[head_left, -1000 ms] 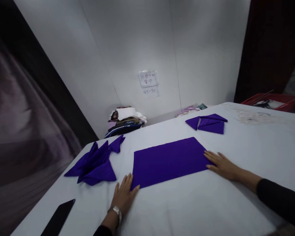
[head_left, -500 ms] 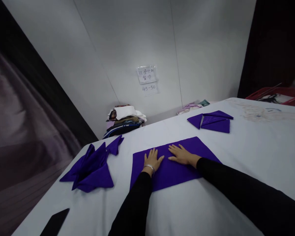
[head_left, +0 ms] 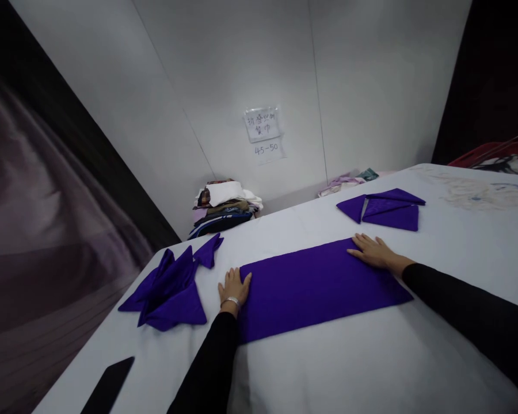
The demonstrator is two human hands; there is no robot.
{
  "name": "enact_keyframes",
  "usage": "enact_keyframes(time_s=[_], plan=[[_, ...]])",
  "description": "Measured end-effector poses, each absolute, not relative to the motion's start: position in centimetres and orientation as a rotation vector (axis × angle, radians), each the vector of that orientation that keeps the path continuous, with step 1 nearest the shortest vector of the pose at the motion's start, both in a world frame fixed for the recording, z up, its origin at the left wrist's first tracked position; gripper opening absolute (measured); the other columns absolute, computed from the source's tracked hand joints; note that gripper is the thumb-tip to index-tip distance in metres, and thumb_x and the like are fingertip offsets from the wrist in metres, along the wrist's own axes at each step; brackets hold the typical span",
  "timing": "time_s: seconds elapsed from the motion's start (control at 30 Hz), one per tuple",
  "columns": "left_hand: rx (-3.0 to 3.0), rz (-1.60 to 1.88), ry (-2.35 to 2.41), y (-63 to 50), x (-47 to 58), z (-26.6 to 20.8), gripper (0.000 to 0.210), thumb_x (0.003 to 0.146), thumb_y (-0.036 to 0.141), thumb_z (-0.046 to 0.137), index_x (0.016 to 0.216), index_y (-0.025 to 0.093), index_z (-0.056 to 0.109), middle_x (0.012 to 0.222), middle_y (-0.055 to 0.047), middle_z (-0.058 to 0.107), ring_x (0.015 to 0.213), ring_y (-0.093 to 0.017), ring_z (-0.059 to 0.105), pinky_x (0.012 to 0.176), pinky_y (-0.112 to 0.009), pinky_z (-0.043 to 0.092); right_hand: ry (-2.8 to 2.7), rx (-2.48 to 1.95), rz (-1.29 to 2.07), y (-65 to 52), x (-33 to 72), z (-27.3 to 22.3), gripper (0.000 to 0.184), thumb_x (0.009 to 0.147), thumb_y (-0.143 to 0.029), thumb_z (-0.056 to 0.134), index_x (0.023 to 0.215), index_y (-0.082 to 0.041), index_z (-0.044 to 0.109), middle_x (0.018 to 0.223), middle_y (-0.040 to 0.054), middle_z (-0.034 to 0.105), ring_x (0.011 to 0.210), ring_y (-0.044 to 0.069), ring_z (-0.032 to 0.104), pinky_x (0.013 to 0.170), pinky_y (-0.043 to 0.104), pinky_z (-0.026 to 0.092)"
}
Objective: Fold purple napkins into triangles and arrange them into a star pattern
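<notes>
A purple cloth napkin (head_left: 315, 287) lies flat in a long rectangle on the white-covered table (head_left: 328, 368). My left hand (head_left: 234, 287) rests at its left edge near the far corner, fingers apart, a silver bracelet on the wrist. At the far right corner my right hand (head_left: 373, 252) lies on the cloth with its fingers stretched out. Left of the napkin stands a purple cloth folded into pointed wings (head_left: 172, 293), with a small purple piece (head_left: 208, 251) behind it. Another purple cloth, folded into angled flaps (head_left: 391, 210), lies beyond my right hand.
A black flat object (head_left: 107, 385) lies at the front left. Behind the table are a pile of folded clothes (head_left: 227, 207) and more fabric (head_left: 343, 183). A handwritten sign (head_left: 263, 123) hangs on the wall. A red basket (head_left: 470, 154) is at the far right.
My hands have slid apart over the napkin, the left to its left edge and the right to its far right corner. The view has shifted slightly.
</notes>
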State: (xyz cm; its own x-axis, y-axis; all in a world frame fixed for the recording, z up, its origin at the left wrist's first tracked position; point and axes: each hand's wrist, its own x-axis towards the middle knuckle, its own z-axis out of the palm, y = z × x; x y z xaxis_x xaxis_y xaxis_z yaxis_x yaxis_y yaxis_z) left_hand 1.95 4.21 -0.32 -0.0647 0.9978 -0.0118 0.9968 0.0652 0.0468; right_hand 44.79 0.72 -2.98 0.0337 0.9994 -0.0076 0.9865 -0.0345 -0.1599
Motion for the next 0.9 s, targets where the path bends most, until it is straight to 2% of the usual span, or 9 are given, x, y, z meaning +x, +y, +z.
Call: enact_keyframes(time_s=[0.07,0.13,0.27,0.4,0.57,0.73,0.9], plan=[[2.199,0.051,2.190,2.5,4.4,-0.2,0.064,0.088,0.052,0.023,0.138,0.014,0.026,0.148,-0.012,0.019,0.136,-0.027,0.014,0.107,-0.053,0.013,-2.171,-2.048,0.163,-0.6,41.4,-2.3,0.077,0.083,-0.066,0.022,0.139,-0.014,0.031,0.147,0.0134,0.021,0.135,0.031,0.013,0.106,0.055,0.010],[2.363,0.069,2.000,0.3,7.3,-0.5,0.065,0.086,0.057,0.024,0.139,0.018,0.026,0.150,-0.005,0.016,0.137,-0.022,0.010,0.110,-0.046,0.008,-2.321,-1.772,0.192,-2.5,37.3,-2.1,0.077,0.083,-0.068,0.022,0.140,-0.017,0.028,0.148,0.0106,0.021,0.136,0.028,0.011,0.108,0.051,0.007],[2.585,0.088,1.618,-3.6,9.3,-1.5,0.067,0.086,0.060,0.022,0.140,0.019,0.025,0.149,-0.005,0.019,0.137,-0.022,0.011,0.110,-0.046,0.007,-2.479,-1.469,0.329,-6.2,33.5,-2.4,0.072,0.085,-0.066,0.022,0.142,-0.022,0.024,0.147,0.0062,0.024,0.136,0.025,0.014,0.109,0.049,0.006],[2.415,0.020,1.929,-5.3,3.3,-1.6,0.061,0.089,0.052,0.023,0.139,0.018,0.026,0.148,-0.008,0.023,0.136,-0.023,0.014,0.109,-0.047,0.013,-2.336,-1.750,0.279,-8.4,39.8,-3.4,0.071,0.085,-0.064,0.023,0.142,-0.022,0.023,0.148,0.0057,0.020,0.136,0.026,0.014,0.108,0.051,0.010],[2.207,0.069,2.209,-6.3,-2.5,-0.6,0.048,0.090,0.042,0.028,0.129,0.019,0.043,0.143,-0.010,0.033,0.134,-0.025,0.022,0.105,-0.049,0.020,-2.138,-2.061,0.181,-9.9,48.0,-4.8,0.070,0.083,-0.062,0.027,0.141,-0.022,0.027,0.146,0.0070,0.025,0.134,0.029,0.016,0.106,0.055,0.013],[2.117,0.215,2.294,-6.7,0.4,0.6,0.043,0.088,0.043,0.034,0.118,0.017,0.051,0.128,-0.011,0.052,0.120,-0.024,0.042,0.098,-0.036,0.032,-2.129,-1.974,0.161,-10.5,43.7,-3.0,0.071,0.085,-0.062,0.023,0.142,-0.020,0.025,0.147,0.0077,0.022,0.135,0.028,0.013,0.108,0.052,0.011],[1.967,0.283,2.328,-5.7,2.8,1.5,0.045,0.084,0.039,0.044,0.120,0.013,0.047,0.120,-0.015,0.055,0.113,-0.027,0.049,0.089,-0.035,0.039,-2.383,-1.611,0.286,-10.4,36.3,-0.7,0.071,0.085,-0.064,0.022,0.142,-0.021,0.023,0.148,0.0067,0.018,0.136,0.026,0.010,0.109,0.049,0.005]])
